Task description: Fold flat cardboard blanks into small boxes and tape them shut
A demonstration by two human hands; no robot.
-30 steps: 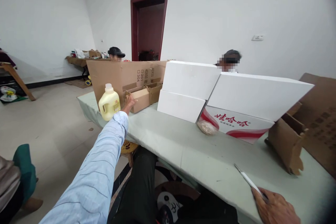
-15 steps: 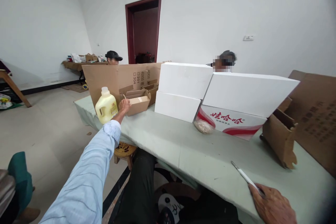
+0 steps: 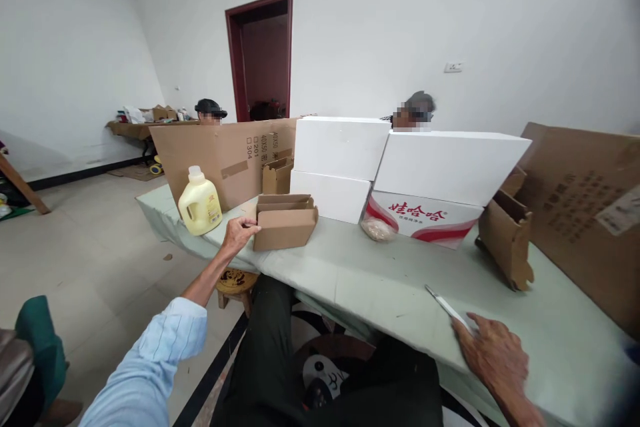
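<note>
My left hand [image 3: 239, 232] grips the left end of a small brown cardboard box [image 3: 285, 221] that lies on the pale green table [image 3: 360, 280], its flaps open at the top. A yellow plastic jug [image 3: 199, 202] with a white cap stands just left of that hand. My right hand [image 3: 493, 349] rests flat on the table near its front edge, fingers spread, with its fingertips on the handle end of a white utility knife [image 3: 446, 307]. The knife's blade points away to the left.
White foam boxes [image 3: 400, 160] and a red-and-white printed carton [image 3: 425, 217] stand along the table's back. Cardboard sheets [image 3: 220, 157] and a folded carton [image 3: 507, 237] flank them. Two people sit behind. A small stool [image 3: 235, 282] stands under the table's left end.
My left hand has pulled the small cardboard box away from the cardboard sheet toward me and to the right. My right hand has slid up along the knife.
</note>
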